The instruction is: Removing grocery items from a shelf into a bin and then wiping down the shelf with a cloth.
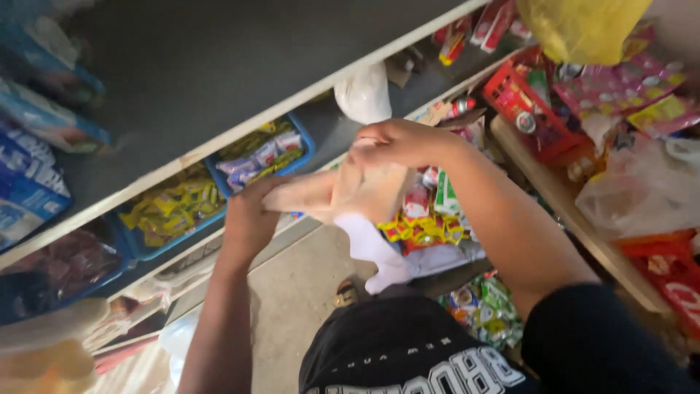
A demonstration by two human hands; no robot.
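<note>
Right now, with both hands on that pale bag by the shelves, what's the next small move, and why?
Probably pull the mouth apart: the left hand and right hand pinch opposite edges of the pale bag, which looks flat and shut.

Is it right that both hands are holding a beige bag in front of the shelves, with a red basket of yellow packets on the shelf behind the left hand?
Not quite: the basket of yellow packets is blue, as the head view shows. Both the left hand and right hand do hold the beige bag in front of the shelves.
</note>
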